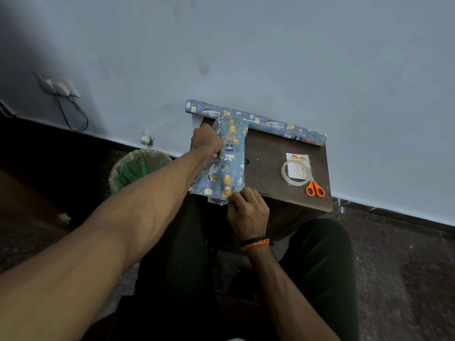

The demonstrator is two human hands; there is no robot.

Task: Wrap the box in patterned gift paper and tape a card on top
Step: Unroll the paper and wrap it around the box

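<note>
A green-lined bin (138, 168) stands on the floor at the far left, beside the desk (270, 153). My left hand (206, 142) is curled round the paper along the left side of the box (227, 158), which lies wrapped in blue animal-print paper on the desk's left part. My right hand (247, 212) pinches the paper's near edge. Behind, the paper roll (275, 124) lies against the wall. Further right, a tape ring (295, 173) rests on the card (299, 168), with orange scissors (315, 188) touching the ring.
</note>
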